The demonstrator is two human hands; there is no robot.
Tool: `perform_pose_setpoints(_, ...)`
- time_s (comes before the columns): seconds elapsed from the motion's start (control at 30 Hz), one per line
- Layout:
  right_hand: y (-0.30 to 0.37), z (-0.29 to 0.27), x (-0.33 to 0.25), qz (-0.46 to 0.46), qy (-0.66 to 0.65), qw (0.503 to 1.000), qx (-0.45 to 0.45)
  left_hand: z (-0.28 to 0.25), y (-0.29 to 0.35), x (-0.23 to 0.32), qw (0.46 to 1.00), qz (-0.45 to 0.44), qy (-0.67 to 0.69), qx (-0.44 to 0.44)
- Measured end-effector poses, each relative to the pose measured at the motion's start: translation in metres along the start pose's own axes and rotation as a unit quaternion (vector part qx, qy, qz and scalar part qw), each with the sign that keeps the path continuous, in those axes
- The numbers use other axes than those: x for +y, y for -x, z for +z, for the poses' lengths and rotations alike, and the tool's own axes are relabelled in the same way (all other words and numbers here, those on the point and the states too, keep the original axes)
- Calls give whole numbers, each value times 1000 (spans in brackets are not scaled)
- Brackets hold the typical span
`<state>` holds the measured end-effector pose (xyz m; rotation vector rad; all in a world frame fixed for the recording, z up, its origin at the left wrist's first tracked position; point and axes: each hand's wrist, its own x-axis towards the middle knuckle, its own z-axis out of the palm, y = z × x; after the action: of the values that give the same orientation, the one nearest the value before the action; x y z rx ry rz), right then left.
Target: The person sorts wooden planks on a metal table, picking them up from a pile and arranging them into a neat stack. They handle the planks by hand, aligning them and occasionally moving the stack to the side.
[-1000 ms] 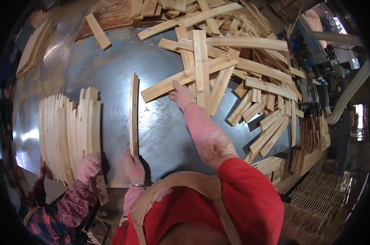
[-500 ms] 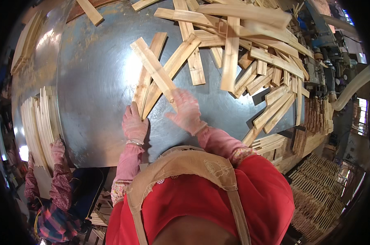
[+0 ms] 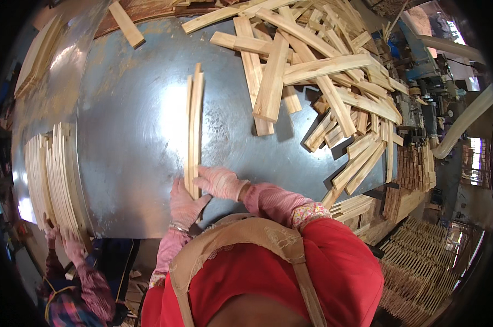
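A few wooden slats (image 3: 194,131) stand on edge, side by side, on the metal table, their far ends uneven. My left hand (image 3: 185,204), in a pale pink glove, grips their near ends, fingers along the left side and thumb on the right. From the right, my gloved right hand (image 3: 220,182) closes on the same slats just beyond, its fingertips partly hidden against the wood. A loose heap of slats (image 3: 317,71) lies across the table's far right. One slat (image 3: 125,24) rests by itself at the far left.
The metal table (image 3: 132,141) spreads in front of me. At its left edge stands a row of slats (image 3: 53,174), where a co-worker's gloved hands (image 3: 72,246) work. A machine with a pale hose (image 3: 467,120) is on the right, above stacked wood (image 3: 418,267).
The crossed slats near my hands have been gathered into one upright bundle. My right hand moved left and nearer to me, beside my left. Some heap slats have shifted.
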<state>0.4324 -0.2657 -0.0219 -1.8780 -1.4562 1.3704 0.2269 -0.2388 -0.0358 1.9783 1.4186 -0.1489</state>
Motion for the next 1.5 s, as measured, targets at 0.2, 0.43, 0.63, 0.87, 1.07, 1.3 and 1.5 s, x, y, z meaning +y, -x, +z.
perform_pose_setpoints(0.2,-17,-189,-70,-54,338,875,342,39,-6,-19,996,7,-36,82)
perform_pose_setpoints(0.43,-6,-208,77,223,236,856,403,26,-9,-7,998,2,-8,66)
perform_pose_setpoints(0.63,37,-68,145,-57,-463,829,309,13,-18,-14,990,31,109,83)
perform_pose_setpoints(0.87,14,24,52,-38,-311,944,101,7,-37,-14,991,55,109,50)
perform_pose_setpoints(1.07,-57,-114,64,102,407,855,305,0,-26,36,992,-119,24,22)
perform_pose_setpoints(1.3,-34,-179,165,76,-375,884,269,-11,-43,36,997,-54,27,57)
perform_pose_setpoints(1.5,-26,-89,110,145,-433,849,266,-6,-53,30,996,-14,20,84)
